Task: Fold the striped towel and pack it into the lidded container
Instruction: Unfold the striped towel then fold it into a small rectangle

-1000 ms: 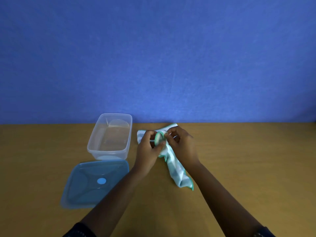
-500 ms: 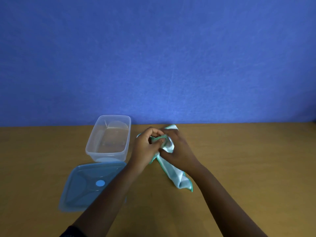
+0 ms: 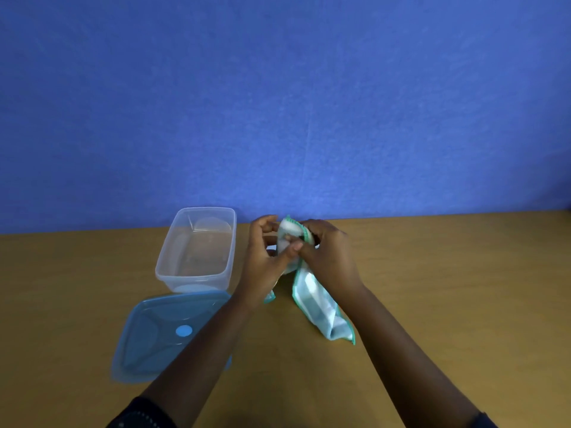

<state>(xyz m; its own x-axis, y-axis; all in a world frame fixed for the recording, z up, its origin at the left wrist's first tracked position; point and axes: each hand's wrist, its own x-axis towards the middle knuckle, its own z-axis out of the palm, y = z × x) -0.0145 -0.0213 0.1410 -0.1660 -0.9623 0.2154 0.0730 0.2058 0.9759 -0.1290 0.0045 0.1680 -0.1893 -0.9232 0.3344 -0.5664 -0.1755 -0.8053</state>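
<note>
The striped towel (image 3: 318,307) is white with teal stripes and a green hem. Its upper end is bunched between both hands, and its long tail trails toward me on the wooden table (image 3: 448,288). My left hand (image 3: 262,257) pinches the bunched part from the left with thumb and fingers. From the right, my right hand (image 3: 327,254) grips the same bunch. Just left of my hands stands the clear plastic container (image 3: 173,267), open and with nothing inside. Its blue lid (image 3: 154,332) lies flat in front of it, partly under my left forearm.
A blue wall (image 3: 278,103) rises right behind the table's far edge, close behind the container and my hands. Bare wood stretches to the right of the towel and along the near edge.
Both hands have lifted the towel's upper end off the table and gathered it higher between them. The tail stays on the table. Container and lid have not moved.
</note>
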